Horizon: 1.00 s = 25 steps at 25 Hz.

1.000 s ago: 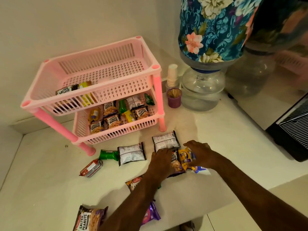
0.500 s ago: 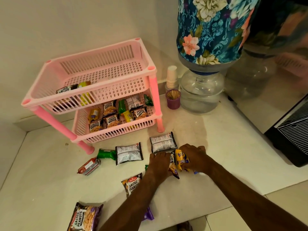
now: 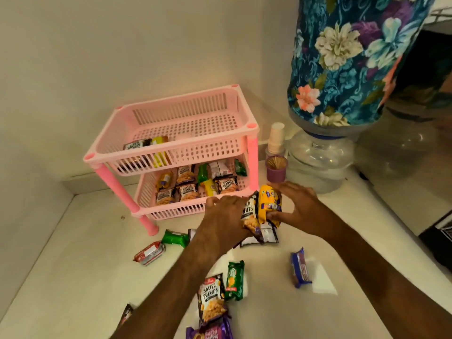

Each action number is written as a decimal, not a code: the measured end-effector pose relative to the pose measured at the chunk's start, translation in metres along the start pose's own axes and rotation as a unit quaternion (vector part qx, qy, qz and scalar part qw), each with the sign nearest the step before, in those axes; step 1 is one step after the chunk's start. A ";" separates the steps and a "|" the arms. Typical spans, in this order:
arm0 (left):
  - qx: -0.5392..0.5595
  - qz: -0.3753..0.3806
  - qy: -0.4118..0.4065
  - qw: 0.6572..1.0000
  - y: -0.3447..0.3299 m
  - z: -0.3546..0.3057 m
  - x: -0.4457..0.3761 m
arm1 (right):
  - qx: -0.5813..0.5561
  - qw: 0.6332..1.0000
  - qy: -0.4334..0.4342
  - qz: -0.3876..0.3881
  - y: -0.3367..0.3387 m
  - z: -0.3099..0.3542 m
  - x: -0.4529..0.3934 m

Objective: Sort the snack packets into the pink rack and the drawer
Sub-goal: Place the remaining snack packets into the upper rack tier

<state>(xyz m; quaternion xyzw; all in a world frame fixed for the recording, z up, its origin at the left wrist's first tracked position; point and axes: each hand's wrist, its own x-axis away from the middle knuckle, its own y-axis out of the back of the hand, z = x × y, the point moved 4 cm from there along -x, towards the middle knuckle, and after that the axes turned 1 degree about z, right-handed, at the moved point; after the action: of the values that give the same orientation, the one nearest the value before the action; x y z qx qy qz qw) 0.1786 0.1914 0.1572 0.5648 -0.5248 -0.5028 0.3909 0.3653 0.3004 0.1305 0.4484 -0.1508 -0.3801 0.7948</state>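
Note:
A pink two-tier rack point(image 3: 253, 152) stands against the wall; its lower tier holds several snack packets, its upper tier two. My left hand point(image 3: 225, 216) grips a salted peanuts packet point(image 3: 249, 214) just in front of the rack's lower tier. Beside it, my right hand point(image 3: 298, 206) holds a yellow packet point(image 3: 269, 204), raised off the counter. Loose on the counter lie a green packet point(image 3: 175, 238), a red packet point(image 3: 149, 253), a blue biscuit packet point(image 3: 300, 267), another peanuts packet point(image 3: 211, 297), a green biscuit packet point(image 3: 234, 280) and a purple one point(image 3: 210, 331). No drawer is in view.
A water jar with a floral cover point(image 3: 342, 59) stands on a clear base point(image 3: 318, 157) right of the rack. A stack of paper cups point(image 3: 276, 138) and a purple toothpick holder point(image 3: 276, 167) sit between them. A dark appliance point(image 3: 437, 236) is at the right edge.
Both hands picked the peanuts and yellow packets up off the counter and carried them toward the rack's lower tier. The blue packet they had covered now lies exposed.

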 end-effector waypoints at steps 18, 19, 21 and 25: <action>-0.084 -0.072 0.048 0.993 0.230 0.101 -0.120 | -0.049 0.982 0.161 -0.088 0.132 0.148 -0.188; -0.094 -0.060 0.056 0.992 0.227 0.109 -0.128 | -0.043 0.984 0.154 -0.082 0.130 0.149 -0.199; -0.120 -0.032 0.075 0.989 0.216 0.124 -0.143 | -0.027 0.989 0.136 -0.051 0.122 0.149 -0.219; -0.153 0.057 0.108 0.981 0.181 0.149 -0.165 | 0.068 0.992 0.085 0.059 0.094 0.139 -0.254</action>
<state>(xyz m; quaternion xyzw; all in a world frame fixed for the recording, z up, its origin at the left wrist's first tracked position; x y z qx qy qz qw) 0.0055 0.3410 0.3304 0.5185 -0.4279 -0.4898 0.5551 0.1595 0.4345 0.3109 0.5227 -0.1346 -0.2823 0.7931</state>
